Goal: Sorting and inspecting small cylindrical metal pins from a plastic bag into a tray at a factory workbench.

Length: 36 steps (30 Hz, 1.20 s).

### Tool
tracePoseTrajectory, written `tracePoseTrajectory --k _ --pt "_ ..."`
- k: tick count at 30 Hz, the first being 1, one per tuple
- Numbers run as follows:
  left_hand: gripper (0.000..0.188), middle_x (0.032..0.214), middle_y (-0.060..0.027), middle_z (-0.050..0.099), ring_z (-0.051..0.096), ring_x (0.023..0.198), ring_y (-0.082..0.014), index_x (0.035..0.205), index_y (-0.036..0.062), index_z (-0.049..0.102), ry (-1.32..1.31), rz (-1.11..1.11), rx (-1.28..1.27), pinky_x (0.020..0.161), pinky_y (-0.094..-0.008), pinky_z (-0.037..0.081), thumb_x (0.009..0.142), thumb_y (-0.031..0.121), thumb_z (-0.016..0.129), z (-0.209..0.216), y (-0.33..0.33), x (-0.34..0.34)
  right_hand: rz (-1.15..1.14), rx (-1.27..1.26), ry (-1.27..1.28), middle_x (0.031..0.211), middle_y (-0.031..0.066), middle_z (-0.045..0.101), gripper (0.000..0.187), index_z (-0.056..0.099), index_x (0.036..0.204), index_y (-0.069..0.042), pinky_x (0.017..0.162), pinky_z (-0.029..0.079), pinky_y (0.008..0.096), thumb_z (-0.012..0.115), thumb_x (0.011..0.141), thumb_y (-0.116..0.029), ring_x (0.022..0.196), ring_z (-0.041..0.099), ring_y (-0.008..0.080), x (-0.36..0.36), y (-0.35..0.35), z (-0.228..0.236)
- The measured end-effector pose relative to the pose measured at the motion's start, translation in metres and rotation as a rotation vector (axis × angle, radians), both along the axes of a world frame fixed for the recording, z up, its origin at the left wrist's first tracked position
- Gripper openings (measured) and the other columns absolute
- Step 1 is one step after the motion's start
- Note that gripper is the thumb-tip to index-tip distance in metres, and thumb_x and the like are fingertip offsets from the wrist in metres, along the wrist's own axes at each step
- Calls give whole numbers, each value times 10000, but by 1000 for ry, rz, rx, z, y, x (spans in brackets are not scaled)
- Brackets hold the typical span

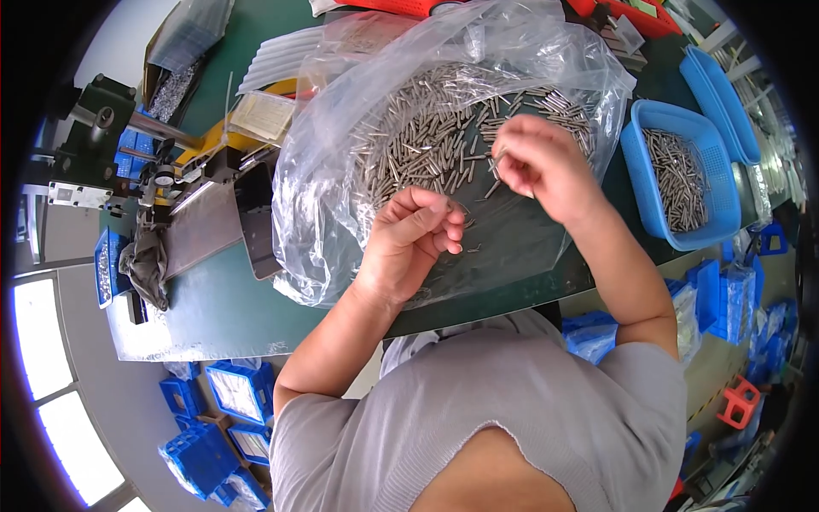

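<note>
Many small silvery metal pins (426,145) lie in a loose heap on a clear plastic bag (320,205) spread over the green table. At the near edge of the heap my left hand (405,243) is closed, thumb against the curled fingers; whatever is between them is too small to make out. My right hand (542,162) hovers over the right part of the heap, its fingers drawn together and slightly blurred. A small bit of metal seems to show by its fingertips, but I cannot tell whether it is held. A few thin scraps lie below the left hand.
On the right stands a blue plastic basket (644,183) with more pins inside, beside another blue basket (725,102). A bench device with a metal shaft (158,128) and a dark tray (256,218) occupy the left. White ridged tubes (277,60) lie behind. Blue crates (239,392) sit below the table (213,316).
</note>
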<state>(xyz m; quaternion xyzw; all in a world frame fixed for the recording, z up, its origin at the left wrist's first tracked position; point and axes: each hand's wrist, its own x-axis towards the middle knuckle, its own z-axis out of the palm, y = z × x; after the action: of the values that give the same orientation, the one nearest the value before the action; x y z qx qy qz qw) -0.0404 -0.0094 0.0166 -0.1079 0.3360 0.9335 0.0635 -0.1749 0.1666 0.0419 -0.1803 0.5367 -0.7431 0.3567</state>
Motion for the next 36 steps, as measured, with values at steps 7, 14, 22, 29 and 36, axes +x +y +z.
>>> tracePoseTrajectory --k 7,14,22,29,36 --pt "63 847 -132 605 582 723 -192 884 33 557 2 8 18 604 -286 490 880 96 555 -1 0 0 127 153 49 752 4 549 158 593 915 -28 509 372 196 546 874 -173 630 497 76 -20 9 1" --pt "72 843 -135 599 581 718 -190 888 24 556 0 11 23 601 -287 496 883 96 552 -1 -2 -1 324 671 1078 759 72 597 156 619 875 -44 628 459 304 667 727 -53 708 603 212 -13 8 1" --pt "84 859 -124 593 573 714 -173 889 16 553 10 -23 4 601 -283 501 893 98 541 -1 -1 -1 269 567 1060 767 70 551 103 585 816 -33 622 443 297 661 756 -68 704 575 202 -6 2 -3" --pt "87 847 -121 607 582 691 -174 891 14 552 -26 -54 -5 600 -284 504 895 99 540 -1 1 0 161 264 731 737 11 500 96 550 796 -14 608 398 241 623 836 -61 678 482 92 12 -7 4" --pt "87 824 -125 629 625 669 -176 903 10 564 -29 -67 5 606 -277 542 901 93 540 -1 2 -1 152 239 809 736 15 519 97 554 796 -17 591 409 239 638 823 -57 667 499 89 17 -9 8"
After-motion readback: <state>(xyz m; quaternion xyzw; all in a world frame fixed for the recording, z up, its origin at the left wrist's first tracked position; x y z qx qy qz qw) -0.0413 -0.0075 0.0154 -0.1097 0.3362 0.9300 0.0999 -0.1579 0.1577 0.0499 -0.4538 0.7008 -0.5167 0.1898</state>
